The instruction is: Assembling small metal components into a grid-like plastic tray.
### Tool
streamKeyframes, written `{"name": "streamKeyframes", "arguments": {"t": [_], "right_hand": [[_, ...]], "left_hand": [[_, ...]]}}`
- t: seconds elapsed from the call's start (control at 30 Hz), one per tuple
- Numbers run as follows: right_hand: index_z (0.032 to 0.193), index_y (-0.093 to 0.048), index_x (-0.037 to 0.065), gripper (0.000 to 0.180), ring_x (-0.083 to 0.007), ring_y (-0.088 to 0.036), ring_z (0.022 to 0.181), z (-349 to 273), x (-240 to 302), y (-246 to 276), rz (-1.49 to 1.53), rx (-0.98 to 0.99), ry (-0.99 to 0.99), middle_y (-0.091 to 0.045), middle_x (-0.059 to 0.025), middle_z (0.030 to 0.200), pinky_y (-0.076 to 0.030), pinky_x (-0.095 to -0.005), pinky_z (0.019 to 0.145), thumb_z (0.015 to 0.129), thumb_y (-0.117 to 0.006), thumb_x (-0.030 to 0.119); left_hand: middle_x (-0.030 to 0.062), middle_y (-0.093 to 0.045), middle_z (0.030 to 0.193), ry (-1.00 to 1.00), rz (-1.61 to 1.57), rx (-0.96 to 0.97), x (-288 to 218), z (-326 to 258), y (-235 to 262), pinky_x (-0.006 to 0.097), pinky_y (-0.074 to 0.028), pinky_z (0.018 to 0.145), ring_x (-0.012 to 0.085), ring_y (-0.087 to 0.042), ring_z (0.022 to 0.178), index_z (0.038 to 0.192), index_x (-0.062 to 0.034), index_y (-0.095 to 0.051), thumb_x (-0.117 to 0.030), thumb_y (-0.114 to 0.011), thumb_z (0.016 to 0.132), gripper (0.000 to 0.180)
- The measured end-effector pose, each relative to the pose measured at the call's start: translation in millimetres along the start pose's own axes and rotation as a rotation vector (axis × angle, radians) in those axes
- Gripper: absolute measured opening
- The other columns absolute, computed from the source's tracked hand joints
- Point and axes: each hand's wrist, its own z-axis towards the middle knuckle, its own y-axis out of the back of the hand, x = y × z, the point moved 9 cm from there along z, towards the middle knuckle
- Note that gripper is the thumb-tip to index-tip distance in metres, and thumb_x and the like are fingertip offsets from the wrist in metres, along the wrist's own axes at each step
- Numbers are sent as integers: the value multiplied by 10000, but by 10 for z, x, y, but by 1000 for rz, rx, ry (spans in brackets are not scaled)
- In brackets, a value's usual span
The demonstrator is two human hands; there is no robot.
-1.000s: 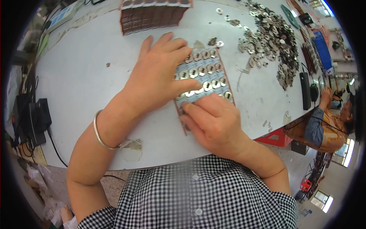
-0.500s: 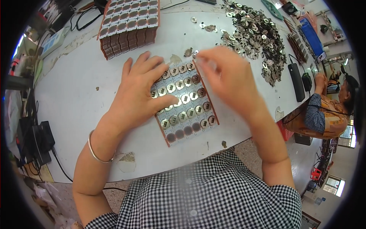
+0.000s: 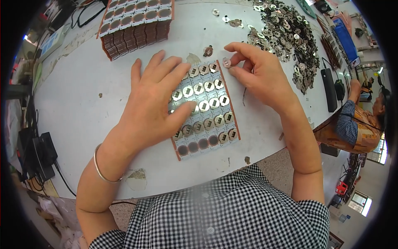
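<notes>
Has gridded panel (image 3: 204, 114) lying flat on white table (image 3: 78, 124), just in front of checked shirt (image 3: 232, 207); carries metal discs (image 3: 209, 85) in visible places of upper rows, plus two at right end of nearest row, beside four bare dark circles (image 3: 193, 147). Rests left hand (image 3: 153, 99) across panel's left side, with fingers spread and gripping nothing, hiding some places. Pinches small metal piece (image 3: 226, 63) between thumb and forefinger of right hand (image 3: 263, 76), just beside panel's upper right corner. Near top edge, shows loose disc (image 3: 208, 51) on table. Farther out, upper left, includes stack of panels (image 3: 134, 39) with dark circles on top. Upper right, shows big heap of loose metal pieces (image 3: 286, 41) on tabletop. Beyond heap, includes blue boxy item (image 3: 345, 39); cannot make out any contents. Far right, shows co-worker (image 3: 360, 124) in orange and blue.
</notes>
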Motion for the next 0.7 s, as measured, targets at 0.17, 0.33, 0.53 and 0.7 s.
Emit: {"name": "streamKeyframes", "arguments": {"t": [0.17, 0.33, 0.53, 0.7], "right_hand": [[1195, -706, 23, 328, -57, -522, 665, -51, -40, 89, -26, -59, 13, -683, -15, 873, -464, -230, 613, 876, -722, 98], [1160, -702, 6, 303, -85, -562, 664, 51, -54, -8, -65, -25, -25, -686, -35, 829, -475, -251, 615, 887, -729, 134], [1076, -687, -12, 202, -82, -577, 680, -56, 65, 11, -72, -8, 14, -700, -24, 837, -481, -248, 621, 915, -716, 107], [1065, -684, 0, 139, -52, -587, 720, -605, 133, -107, 538, 152, -319, -697, 18, 873, -475, -225, 617, 926, -683, 17]], "left_hand": [[190, -537, 1453, -17, 35, 16, -72, 26, -22, 659, -153, 1191, 449, -385, 1454, 1392, 4, -569, -269, -823, 776, 720], [187, -532, 1458, -24, 72, 45, -116, 60, -60, 659, -182, 1169, 455, -389, 1445, 1417, 10, -543, -332, -849, 750, 810], [184, -526, 1464, -19, 115, 13, -109, 29, -54, 657, -193, 1169, 450, -390, 1445, 1427, 16, -529, -361, -861, 732, 858], [183, -531, 1462, -15, 129, -11, -65, -7, -88, 656, -200, 1174, 435, -395, 1448, 1425, 19, -531, -351, -858, 734, 849]]}}
